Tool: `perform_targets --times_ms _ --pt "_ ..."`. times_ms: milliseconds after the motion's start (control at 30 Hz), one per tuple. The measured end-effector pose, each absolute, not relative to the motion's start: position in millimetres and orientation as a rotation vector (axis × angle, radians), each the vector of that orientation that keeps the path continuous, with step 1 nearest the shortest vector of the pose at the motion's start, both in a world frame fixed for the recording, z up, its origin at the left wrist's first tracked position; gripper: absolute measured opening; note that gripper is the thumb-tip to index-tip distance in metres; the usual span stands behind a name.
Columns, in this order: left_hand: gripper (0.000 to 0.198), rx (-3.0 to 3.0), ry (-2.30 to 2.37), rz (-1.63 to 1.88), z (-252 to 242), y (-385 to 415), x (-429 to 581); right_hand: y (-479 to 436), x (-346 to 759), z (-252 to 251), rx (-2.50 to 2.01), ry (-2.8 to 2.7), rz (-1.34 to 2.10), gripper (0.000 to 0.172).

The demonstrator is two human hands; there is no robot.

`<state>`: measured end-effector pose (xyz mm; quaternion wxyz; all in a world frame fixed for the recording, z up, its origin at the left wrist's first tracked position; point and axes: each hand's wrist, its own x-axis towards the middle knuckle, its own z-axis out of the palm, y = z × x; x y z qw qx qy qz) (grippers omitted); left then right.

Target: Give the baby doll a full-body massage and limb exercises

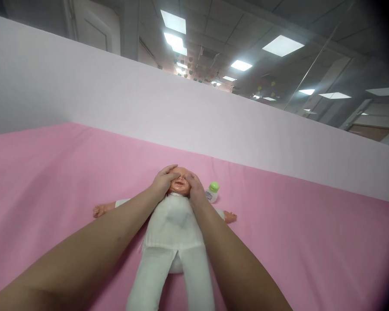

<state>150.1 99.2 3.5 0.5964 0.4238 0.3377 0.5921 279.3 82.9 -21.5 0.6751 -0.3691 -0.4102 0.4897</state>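
A baby doll with a cloth body in white lies on its back, arms spread out to the sides and legs toward me. My left hand cups the left side of its hard plastic head, the thumb lying across the face near the eye. On the other side, my right hand holds the head the same way, its thumb also by the eye. The doll's nose and mouth show between my thumbs. Beyond my right wrist stands a small clear bottle with a green cap, partly hidden by that arm.
Pink sheeting with soft creases covers the surface under the doll. A white raised wall runs along the far side. Above it are a glass pane, ceiling lights and a white door.
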Motion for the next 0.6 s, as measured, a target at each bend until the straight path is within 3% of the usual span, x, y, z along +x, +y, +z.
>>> perform_targets --times_ms 167,600 --pt "0.054 1.046 0.805 1.370 1.6 100.3 152.6 83.0 283.1 -19.6 -0.946 -0.887 1.105 0.058" --pt "0.053 0.860 0.734 1.350 3.0 97.1 145.2 82.5 286.1 -22.7 -0.838 -0.871 1.158 0.041"
